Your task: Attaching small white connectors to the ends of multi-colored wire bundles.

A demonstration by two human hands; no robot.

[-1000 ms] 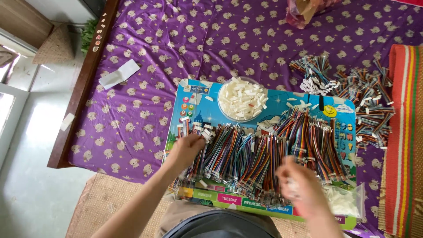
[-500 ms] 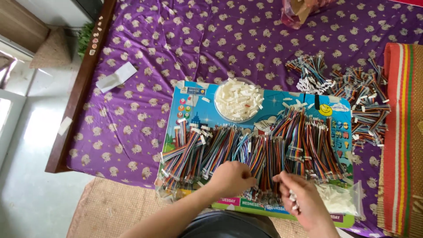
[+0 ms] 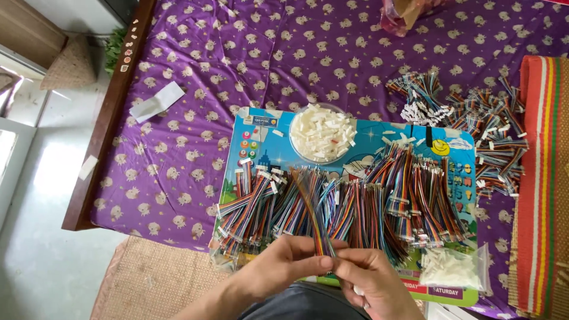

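My left hand [image 3: 291,258] and my right hand [image 3: 373,280] meet at the near edge of a colourful picture board [image 3: 261,125]. Together they pinch the near end of one flat multicoloured ribbon wire [image 3: 312,213], which rises away from me over the heap. Many bundles of multicoloured wires [image 3: 349,204] with small end connectors cover the board. A clear round bowl of white plastic connectors [image 3: 322,133] sits at the board's far side. A clear bag of white connectors [image 3: 453,268] lies at the board's near right.
The board lies on a purple patterned cloth [image 3: 195,89] over a wooden-edged bed. More wire bundles [image 3: 474,121] lie on the cloth at right, beside a striped red mat [image 3: 542,178]. A white paper [image 3: 156,102] lies at left. A woven mat [image 3: 148,284] covers the floor below.
My left hand moved from the left wire bundles toward the middle and met my right hand. Both hands now hold one ribbon wire lifted off the heap.
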